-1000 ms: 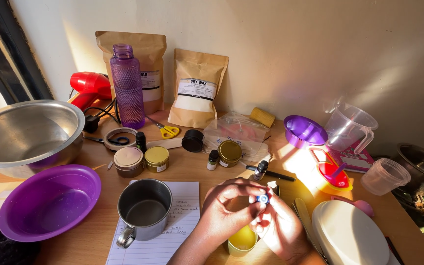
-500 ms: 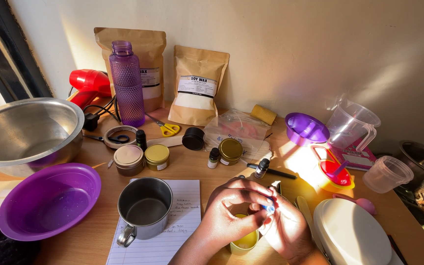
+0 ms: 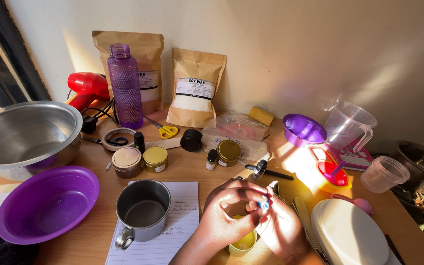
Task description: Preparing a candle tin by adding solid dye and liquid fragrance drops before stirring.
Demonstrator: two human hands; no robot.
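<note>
Low in the frame, centre-right, my left hand [image 3: 226, 216] and right hand [image 3: 283, 230] pinch a tiny blue-capped vial [image 3: 264, 204] together above a yellow cup [image 3: 241, 242]; left of them a steel mug [image 3: 142, 208] stands on lined paper [image 3: 180, 230]; farther back, a purple bottle [image 3: 125, 86]

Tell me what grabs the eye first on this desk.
The left hand and right hand meet at the front edge, pinching a small blue-tipped object above a yellow cup. At the far left a purple bowl lies below a steel bowl, with a tall purple bottle behind.
</note>
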